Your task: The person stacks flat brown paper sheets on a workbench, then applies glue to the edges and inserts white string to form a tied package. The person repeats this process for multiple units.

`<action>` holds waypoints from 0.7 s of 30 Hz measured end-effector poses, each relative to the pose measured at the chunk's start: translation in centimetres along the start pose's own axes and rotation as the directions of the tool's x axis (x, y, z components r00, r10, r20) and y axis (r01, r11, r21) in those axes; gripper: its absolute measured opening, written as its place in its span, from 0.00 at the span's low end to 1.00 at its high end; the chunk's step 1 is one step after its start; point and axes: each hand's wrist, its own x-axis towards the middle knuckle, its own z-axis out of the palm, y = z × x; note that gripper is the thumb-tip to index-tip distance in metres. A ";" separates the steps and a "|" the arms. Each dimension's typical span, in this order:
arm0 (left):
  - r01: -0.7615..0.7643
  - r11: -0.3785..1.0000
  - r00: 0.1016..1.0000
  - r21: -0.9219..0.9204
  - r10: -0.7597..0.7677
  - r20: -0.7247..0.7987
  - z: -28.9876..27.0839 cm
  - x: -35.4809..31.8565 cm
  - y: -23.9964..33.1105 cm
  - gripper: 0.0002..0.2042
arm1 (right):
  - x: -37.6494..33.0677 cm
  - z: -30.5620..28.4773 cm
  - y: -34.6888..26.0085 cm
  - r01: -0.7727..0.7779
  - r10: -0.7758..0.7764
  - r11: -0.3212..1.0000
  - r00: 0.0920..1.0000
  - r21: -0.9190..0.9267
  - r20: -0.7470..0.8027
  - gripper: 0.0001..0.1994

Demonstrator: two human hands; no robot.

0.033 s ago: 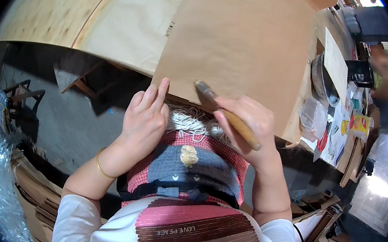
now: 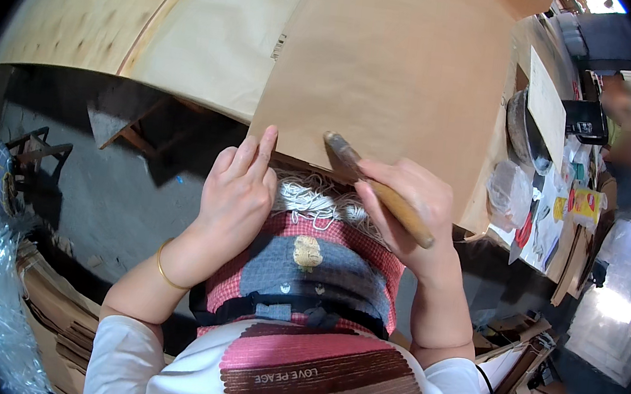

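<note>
White sleeves and a striped heart print fill the bottom of the view, with a red-checked apron [image 2: 307, 266] above them. Just past it, the left hand [image 2: 238, 196] lies flat, fingers [image 2: 263, 148] stretched and pressing the near edge of a brown cardboard sheet [image 2: 393, 66]; a gold bangle [image 2: 167, 270] rings its wrist. Beside it, the right hand [image 2: 408, 207] is curled tight around a wooden-handled tool [image 2: 379, 189], whose dark tip touches the sheet near that same edge. Pale string [image 2: 315, 201] bunches between the hands. Farther off, the sheet lies on a plywood table [image 2: 119, 11], and at the far right sit plastic bags [image 2: 510, 192], papers, and a blurred person [image 2: 627, 127].
</note>
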 end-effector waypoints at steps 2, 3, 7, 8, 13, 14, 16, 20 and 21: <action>0.017 1.000 1.000 -0.019 -0.017 0.017 0.1 -0.2 -0.1 0.05 | 0.4 0.6 -0.4 0.051 -0.048 0.996 0.998 0.070 -0.050 0.11; 0.015 0.999 1.000 -0.029 -0.014 0.022 0.1 -0.1 -0.1 0.05 | 0.6 0.9 -0.8 0.074 -0.066 0.992 0.994 0.099 -0.085 0.11; 0.005 0.999 0.999 -0.041 -0.004 0.032 0.3 -0.1 -0.1 0.05 | 0.5 3.0 0.2 0.016 0.000 0.985 0.996 0.174 -0.090 0.10; 0.000 0.999 0.999 -0.039 0.001 0.047 0.3 0.0 -0.1 0.05 | 0.2 2.3 0.2 -0.068 0.083 0.979 0.994 0.194 -0.070 0.07; 0.003 1.000 0.998 0.008 -0.003 0.059 0.7 0.1 0.0 0.04 | -4.8 -2.4 2.4 -0.526 0.551 0.831 0.824 0.182 -0.133 0.04; 0.005 1.000 0.998 0.003 -0.005 0.057 0.9 0.1 0.0 0.04 | -5.8 -2.9 2.9 -0.565 0.596 0.800 0.787 0.204 -0.158 0.05; -0.005 1.000 0.997 0.014 0.004 0.078 0.9 0.3 0.1 0.03 | -7.7 -3.8 4.1 -0.628 0.652 0.758 0.736 0.176 -0.184 0.04; -0.012 1.000 0.996 0.021 0.010 0.090 1.0 0.5 0.4 0.03 | -9.3 -4.6 6.1 -0.669 0.671 0.732 0.678 0.128 -0.300 0.07; -0.019 0.999 0.995 0.030 0.016 0.094 1.0 0.5 0.5 0.03 | -9.4 -4.7 6.6 -0.693 0.688 0.712 0.654 0.114 -0.316 0.08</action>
